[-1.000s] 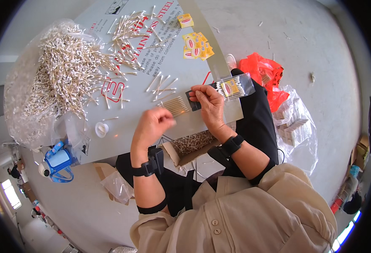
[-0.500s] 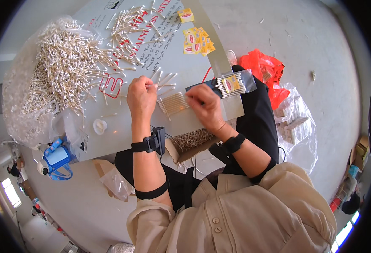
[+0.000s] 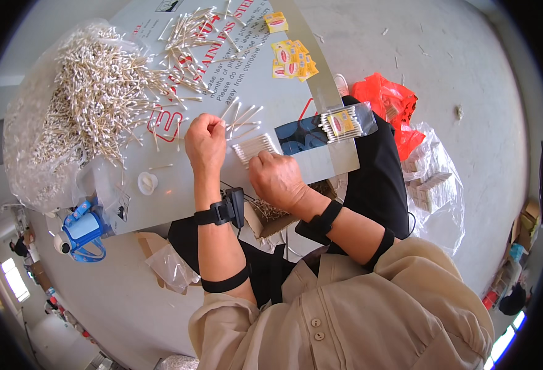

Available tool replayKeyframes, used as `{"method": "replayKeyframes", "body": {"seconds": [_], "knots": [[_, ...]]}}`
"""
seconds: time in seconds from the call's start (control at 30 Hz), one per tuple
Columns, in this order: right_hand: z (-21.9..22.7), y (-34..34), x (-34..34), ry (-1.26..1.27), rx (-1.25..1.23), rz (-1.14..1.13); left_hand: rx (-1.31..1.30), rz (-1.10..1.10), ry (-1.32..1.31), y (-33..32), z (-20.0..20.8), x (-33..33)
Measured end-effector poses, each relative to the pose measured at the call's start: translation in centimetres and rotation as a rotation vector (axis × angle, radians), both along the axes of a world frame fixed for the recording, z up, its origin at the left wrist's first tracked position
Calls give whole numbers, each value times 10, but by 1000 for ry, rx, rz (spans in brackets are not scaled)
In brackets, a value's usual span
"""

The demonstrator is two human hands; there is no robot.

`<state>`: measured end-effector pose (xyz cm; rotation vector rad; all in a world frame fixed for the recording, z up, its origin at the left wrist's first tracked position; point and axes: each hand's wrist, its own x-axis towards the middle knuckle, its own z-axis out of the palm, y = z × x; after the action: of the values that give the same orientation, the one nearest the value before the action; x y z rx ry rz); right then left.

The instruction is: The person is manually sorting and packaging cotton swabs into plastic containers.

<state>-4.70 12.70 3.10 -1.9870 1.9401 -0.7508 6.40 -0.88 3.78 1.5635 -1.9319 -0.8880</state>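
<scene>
A flat row of cotton swabs [image 3: 252,147] lies side by side on the table between my hands. My right hand [image 3: 277,180] is closed at the row's near right edge, its fingertips curled down and hidden. My left hand [image 3: 205,143] is held left of the row, thumb and fingers pinched together; whatever is between them is too small to make out. A few loose swabs [image 3: 243,117] are scattered just beyond the row. To the right lies a dark flat strip [image 3: 300,134], and beside it a clear bag of swabs with a yellow label [image 3: 343,122] rests at the table edge.
A big plastic bag spills a heap of swabs [image 3: 93,92] at the left. Yellow cards [image 3: 293,60] lie at the far right of the table [image 3: 179,209]. A small white cup [image 3: 147,182] stands near left. A red bag [image 3: 382,92] and a clear bag of packs [image 3: 430,191] are on the floor.
My right hand has moved left and toward me, from the row's right end to its near edge, uncovering more of the dark strip. My left hand has barely moved.
</scene>
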Motion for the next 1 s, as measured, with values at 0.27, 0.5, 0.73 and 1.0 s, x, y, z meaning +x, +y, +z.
{"method": "replayKeyframes", "body": {"seconds": [0.27,0.5,0.73,1.0], "knots": [[8,2,-29,87,-120,288,-48,-68,46,10,8,9],[9,7,-52,121,-137,347,-382,-430,-305,24,14,-8],[3,22,-58,-54,-104,131,-367,-389,-243,30,31,-1],[5,16,-67,-401,-50,-201,137,-446,3,51,34,10]]}}
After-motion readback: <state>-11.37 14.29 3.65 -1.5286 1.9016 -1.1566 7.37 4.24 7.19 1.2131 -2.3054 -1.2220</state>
